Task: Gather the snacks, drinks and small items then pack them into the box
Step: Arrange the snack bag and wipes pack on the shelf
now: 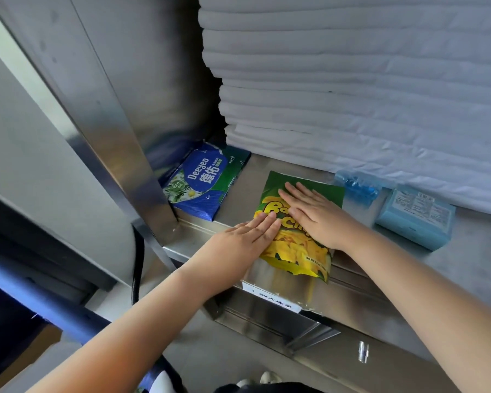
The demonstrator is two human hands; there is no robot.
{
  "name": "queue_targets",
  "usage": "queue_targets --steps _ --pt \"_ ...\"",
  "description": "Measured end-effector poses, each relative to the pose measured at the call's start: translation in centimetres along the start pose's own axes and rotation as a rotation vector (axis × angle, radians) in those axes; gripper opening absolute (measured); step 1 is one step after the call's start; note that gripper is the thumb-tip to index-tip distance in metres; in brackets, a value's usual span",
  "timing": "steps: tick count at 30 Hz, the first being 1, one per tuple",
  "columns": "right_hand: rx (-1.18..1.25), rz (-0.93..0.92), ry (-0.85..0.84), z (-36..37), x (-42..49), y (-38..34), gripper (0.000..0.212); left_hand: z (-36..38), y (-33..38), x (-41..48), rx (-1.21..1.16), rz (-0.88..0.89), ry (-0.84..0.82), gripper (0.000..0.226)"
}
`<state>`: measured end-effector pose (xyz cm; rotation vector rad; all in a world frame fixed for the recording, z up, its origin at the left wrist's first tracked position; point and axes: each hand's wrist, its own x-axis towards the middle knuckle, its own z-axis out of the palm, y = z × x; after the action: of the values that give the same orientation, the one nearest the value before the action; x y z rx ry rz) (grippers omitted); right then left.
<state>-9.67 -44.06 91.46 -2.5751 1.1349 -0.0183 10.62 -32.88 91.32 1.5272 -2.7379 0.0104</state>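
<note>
Snack bag [295, 252], green and yellow, flat

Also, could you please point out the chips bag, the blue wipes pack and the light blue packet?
chips bag [295, 249]: head view, yellow lower front.
blue wipes pack [201, 184]: head view, printed top face.
light blue packet [417, 215]: head view, top face.

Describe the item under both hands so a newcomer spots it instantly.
Below the stack of folded white sheets runs a steel shelf. At its front edge, overhanging, lies the chips bag, under the left hand and right hand. It alone is green and yellow; the Deeyeo pack and pale pack flanking it are blue.
</note>
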Motion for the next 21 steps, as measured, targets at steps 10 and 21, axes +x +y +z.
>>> queue_targets --steps 10,21 --pt "0.05 -0.175 0.078 0.6 -7.2 -3.9 0.081 -0.7 1.3 -0.5 0.055 0.061 0.161 0.088" --pt "-0.169 0.004 0.193 2.4 -8.2 -4.2 0.073 -0.3 1.6 -0.6 0.045 0.061 0.188 0.074"
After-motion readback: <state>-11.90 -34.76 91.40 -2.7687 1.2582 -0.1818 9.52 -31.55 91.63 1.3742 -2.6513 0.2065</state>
